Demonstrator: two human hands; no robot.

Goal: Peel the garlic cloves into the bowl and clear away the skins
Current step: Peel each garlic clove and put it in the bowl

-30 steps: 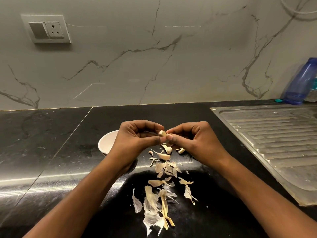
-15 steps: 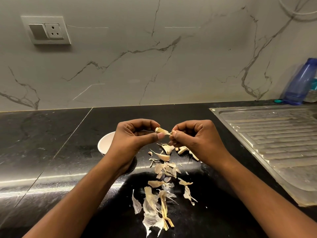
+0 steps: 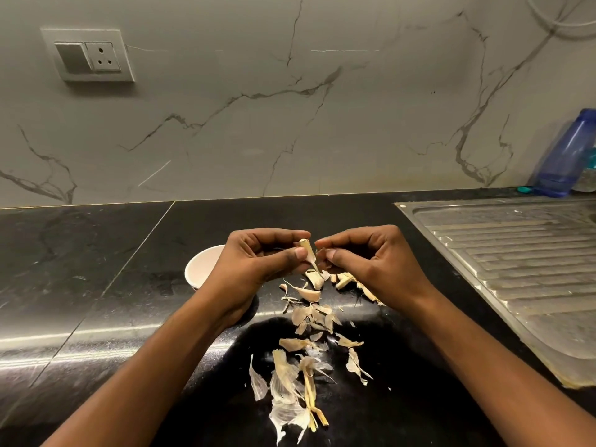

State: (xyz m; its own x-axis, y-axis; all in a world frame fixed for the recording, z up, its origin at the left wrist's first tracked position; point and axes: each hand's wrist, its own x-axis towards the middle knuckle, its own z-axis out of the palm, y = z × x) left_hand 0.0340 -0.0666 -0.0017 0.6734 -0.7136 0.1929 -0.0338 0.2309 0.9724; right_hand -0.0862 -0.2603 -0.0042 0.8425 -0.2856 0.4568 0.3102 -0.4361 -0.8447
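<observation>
Both hands met in the middle of the frame, above the black counter (image 3: 96,285). The left hand (image 3: 258,262) pinched a garlic clove (image 3: 308,251) between thumb and forefinger, with its pointed end angled down. The right hand (image 3: 371,262) sat just beside it, fingers curled and thumb and forefinger drawn narrow at the clove's lower tip; whether a strip of skin lay between them could not be told.

The white bowl (image 3: 201,266) stood at centre left, half hidden behind the left wrist, its inside out of sight. Below the hands a few unpeeled cloves (image 3: 311,295) lay on the counter, and a trail of dry skins (image 3: 290,372) ran down toward the bottom of the frame.

At the right edge lay the steel draining board (image 3: 516,253), with a blue bottle (image 3: 564,156) behind it. A wall socket (image 3: 87,54) sat at upper left.
</observation>
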